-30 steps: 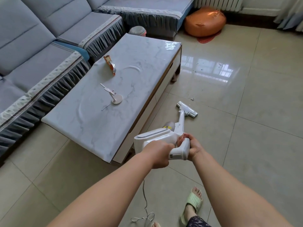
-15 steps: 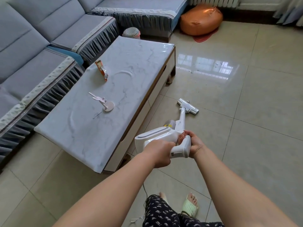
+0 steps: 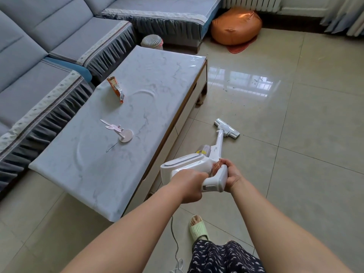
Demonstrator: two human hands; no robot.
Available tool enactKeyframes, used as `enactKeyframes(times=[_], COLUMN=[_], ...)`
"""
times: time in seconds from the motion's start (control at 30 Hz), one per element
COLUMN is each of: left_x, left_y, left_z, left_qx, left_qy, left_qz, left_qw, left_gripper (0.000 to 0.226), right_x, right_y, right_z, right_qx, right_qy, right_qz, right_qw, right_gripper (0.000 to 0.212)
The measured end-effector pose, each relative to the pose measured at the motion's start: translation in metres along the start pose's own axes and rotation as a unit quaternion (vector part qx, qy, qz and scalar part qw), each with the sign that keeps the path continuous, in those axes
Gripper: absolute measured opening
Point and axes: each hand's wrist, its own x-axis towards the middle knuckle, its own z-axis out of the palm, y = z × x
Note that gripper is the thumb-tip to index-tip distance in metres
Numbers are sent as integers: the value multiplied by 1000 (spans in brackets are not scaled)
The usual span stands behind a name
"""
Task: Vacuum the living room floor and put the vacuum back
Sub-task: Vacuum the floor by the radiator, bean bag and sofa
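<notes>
A: Where is the stick vacuum point(image 3: 199, 164) held at this moment?

B: It is gripped by both hands. The left hand point(image 3: 189, 185) is curled around the near end of the white body, and the right hand point(image 3: 231, 177) is wrapped around the grey handle. The floor head point(image 3: 226, 128) is lying on the tiled floor point(image 3: 295, 154), just beside the right side of the coffee table point(image 3: 189, 107).

A: What could go wrong from here?

B: Three risks can be judged. First, a thin white cord point(image 3: 174, 239) is seen on the floor between the table and the foot in the green slipper point(image 3: 198, 229). If a step is taken without a look down, the cord could be caught by the foot and the vacuum could be pulled aside.

A: And the second?

B: The floor head is close to the table leg point(image 3: 201, 95). If the next stroke is pushed too far to the left, the leg or the wooden edge could be hit.

A: And the third?

B: Dark crumbs point(image 3: 256, 80) are scattered on the far part of the floor, inside the bright reflection of the window. They could be missed easily because of the glare, so the floor would be left not fully clean.

A: Is anything on the tabletop point(image 3: 88, 174) in danger?

B: The snack wrapper point(image 3: 116, 89) and the pink stand point(image 3: 123, 133) are well apart from the vacuum, so probably not.
</notes>
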Motion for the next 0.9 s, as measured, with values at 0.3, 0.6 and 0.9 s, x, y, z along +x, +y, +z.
enactKeyframes(times=[0.3, 0.6, 0.9], left_x=[33, 56, 84], left_y=[-34, -56, -66], left_z=[-25, -42, -46], left_qx=[-12, -1, 8], left_qy=[-6, -14, -14], left_qz=[26, 54, 62], left_qw=[1000, 998, 998], left_gripper=[21, 23, 21], right_x=[23, 40, 51], right_y=[-18, -26, -46], right_z=[33, 52, 63], right_qx=[3, 35, 46], right_qy=[29, 31, 20], right_qz=[-30, -35, -55], right_qw=[999, 998, 997], right_gripper=[57, 46, 65])
